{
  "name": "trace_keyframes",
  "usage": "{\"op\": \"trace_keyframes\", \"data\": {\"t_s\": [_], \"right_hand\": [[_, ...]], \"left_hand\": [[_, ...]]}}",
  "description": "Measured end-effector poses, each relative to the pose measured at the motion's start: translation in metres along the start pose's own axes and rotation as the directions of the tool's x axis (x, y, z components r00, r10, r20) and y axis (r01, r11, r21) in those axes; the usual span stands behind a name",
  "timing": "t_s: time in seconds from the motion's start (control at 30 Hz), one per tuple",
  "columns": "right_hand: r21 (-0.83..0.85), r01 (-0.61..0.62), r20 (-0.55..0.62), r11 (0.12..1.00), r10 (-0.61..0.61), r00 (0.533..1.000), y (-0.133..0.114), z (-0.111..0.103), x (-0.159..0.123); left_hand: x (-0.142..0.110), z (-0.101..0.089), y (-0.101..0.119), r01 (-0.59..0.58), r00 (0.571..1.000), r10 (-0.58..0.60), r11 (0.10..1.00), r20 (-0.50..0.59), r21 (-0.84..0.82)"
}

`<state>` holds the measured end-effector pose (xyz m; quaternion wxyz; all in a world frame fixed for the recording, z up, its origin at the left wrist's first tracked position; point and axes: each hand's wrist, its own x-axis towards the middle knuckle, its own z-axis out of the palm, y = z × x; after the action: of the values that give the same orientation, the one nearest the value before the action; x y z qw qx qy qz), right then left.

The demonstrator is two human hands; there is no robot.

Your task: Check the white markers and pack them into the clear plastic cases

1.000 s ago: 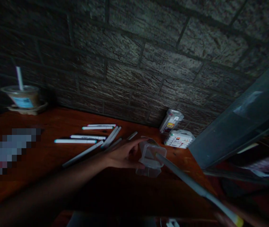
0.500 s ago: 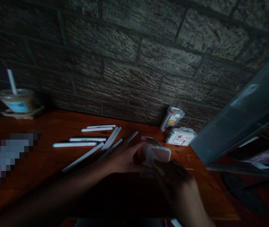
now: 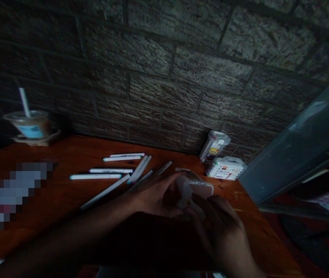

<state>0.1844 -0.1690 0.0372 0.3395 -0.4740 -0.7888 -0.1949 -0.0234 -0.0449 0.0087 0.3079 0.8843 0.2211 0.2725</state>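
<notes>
My left hand [image 3: 155,195] is wrapped round a clear plastic case [image 3: 200,189], gripping it from the left above the table's front right part. At the case's near end, the fingers of my right hand [image 3: 222,224] are bent and pressed together. A small pale, yellowish bit shows by its fingertips, too dark and blurred to name. Several white markers lie left of the case. One marker [image 3: 105,192] slants near my left forearm, another marker [image 3: 96,176] with a blue end lies flat, and a pair of crossed markers [image 3: 139,170] rests behind my left hand.
Against the brick wall [image 3: 150,88] stand an upright clear case [image 3: 215,146] and a white marker box [image 3: 226,169]. A drink cup [image 3: 34,125] with a straw sits in a cardboard holder [image 3: 37,141] at the back left. A grey post [image 3: 292,135] borders the wooden table [image 3: 74,154] on the right.
My right fingers have shifted slightly against the near end of the case, and the case is tilted a little differently. The whole view has moved slightly; the markers lie as before.
</notes>
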Motion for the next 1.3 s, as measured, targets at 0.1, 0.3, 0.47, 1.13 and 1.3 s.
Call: {"op": "trace_keyframes", "data": {"t_s": [0.1, 0.3, 0.47, 1.13, 1.3], "right_hand": [[0.124, 0.024, -0.112, 0.992, -0.010, 0.994, 0.018, -0.022, 0.003], [0.408, -0.342, -0.082, 0.847, 0.407, 0.910, 0.097, 0.006, 0.078], [0.585, -0.477, 0.096, 0.656, 0.528, 0.844, 0.141, 0.077, 0.103], [0.451, -0.364, 0.126, 0.815, 0.345, 0.930, 0.135, 0.095, 0.061], [0.500, -0.366, 0.143, 0.785, 0.342, 0.929, 0.132, 0.092, 0.062]], "left_hand": [[0.002, -0.007, -0.006, 0.026, 0.997, -0.018, 0.992, -0.070, 0.125], [0.012, -0.044, -0.029, 0.373, 0.907, -0.249, 0.850, -0.339, 0.373], [0.006, -0.077, -0.049, 0.585, 0.807, -0.411, 0.658, -0.424, 0.474], [0.008, -0.051, -0.043, 0.549, 0.824, -0.503, 0.595, -0.260, 0.588], [0.011, -0.051, -0.034, 0.426, 0.888, -0.257, 0.772, -0.382, 0.471]]}}
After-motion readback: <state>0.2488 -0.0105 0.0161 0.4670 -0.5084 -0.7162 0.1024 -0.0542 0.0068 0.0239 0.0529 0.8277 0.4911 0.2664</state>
